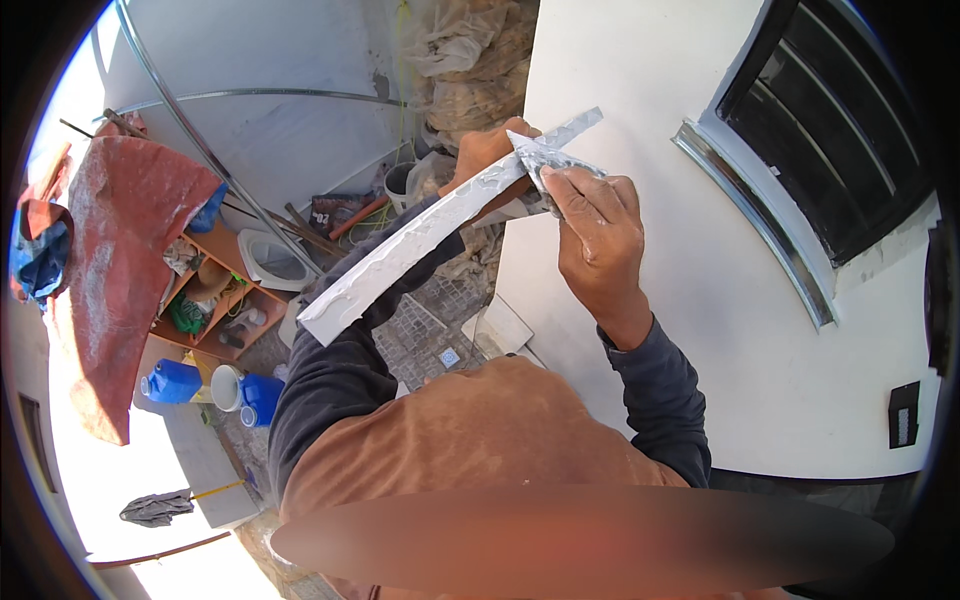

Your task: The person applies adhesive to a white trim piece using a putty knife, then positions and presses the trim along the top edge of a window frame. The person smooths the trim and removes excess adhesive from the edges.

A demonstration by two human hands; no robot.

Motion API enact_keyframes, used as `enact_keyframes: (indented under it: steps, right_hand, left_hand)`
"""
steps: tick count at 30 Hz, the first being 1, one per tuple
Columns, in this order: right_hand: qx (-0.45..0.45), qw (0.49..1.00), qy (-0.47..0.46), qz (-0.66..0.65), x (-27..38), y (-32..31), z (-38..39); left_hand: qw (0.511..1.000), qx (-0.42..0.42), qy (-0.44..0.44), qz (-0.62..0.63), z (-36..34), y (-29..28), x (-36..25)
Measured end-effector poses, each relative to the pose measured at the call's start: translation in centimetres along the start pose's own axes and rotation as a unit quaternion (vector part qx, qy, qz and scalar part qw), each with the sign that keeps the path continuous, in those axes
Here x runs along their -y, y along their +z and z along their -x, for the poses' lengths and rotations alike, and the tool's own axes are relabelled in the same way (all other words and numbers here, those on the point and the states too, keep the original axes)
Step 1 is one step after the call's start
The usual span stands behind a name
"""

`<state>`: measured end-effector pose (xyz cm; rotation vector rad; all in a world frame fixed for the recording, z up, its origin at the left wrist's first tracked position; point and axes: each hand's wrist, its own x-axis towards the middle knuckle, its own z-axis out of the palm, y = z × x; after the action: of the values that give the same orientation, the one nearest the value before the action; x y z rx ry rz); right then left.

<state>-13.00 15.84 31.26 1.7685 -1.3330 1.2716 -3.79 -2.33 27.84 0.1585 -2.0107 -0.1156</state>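
Observation:
A long white strip [395, 268] coated with uneven white paste runs diagonally from lower left to upper right. My left hand [483, 155] grips it from behind near its upper part, its fingers partly hidden by the strip. My right hand [598, 225] is closed on a small pointed metal trowel [535, 155] smeared with white paste, which lies against the strip's face beside my left hand. The strip extends down across my left forearm.
A large white panel [700, 390] is at the right, with a dark window [820, 130] and metal rail [750, 220]. Plastic-wrapped bundles [465, 60] stand behind my hands. At left are a red cloth [130, 240], wooden shelf [215, 330], white toilet [270, 258] and blue jugs [172, 380].

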Motion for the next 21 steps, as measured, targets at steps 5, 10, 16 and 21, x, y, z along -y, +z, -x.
enact_keyframes:
  steps: [5,10,16,21]
  right_hand:
    - [-0.048,0.998,-0.001,-0.035,0.2,-1.1,-0.2]
    - [-0.027,0.994,0.100,0.025,-2.3,-2.1,0.4]
    - [-0.073,0.980,0.178,-0.056,-1.5,-1.7,1.7]
    - [-0.172,0.921,0.307,-0.165,-1.5,-5.9,1.7]
  left_hand:
    - [0.995,0.047,-0.018,-0.091,0.1,0.3,0.6]
    - [0.995,-0.067,0.031,0.060,-0.2,0.0,1.1]
    - [0.998,-0.051,0.008,0.038,-1.3,-0.1,0.2]
    - [1.000,0.016,-0.017,-0.017,-6.5,-2.3,-0.1]
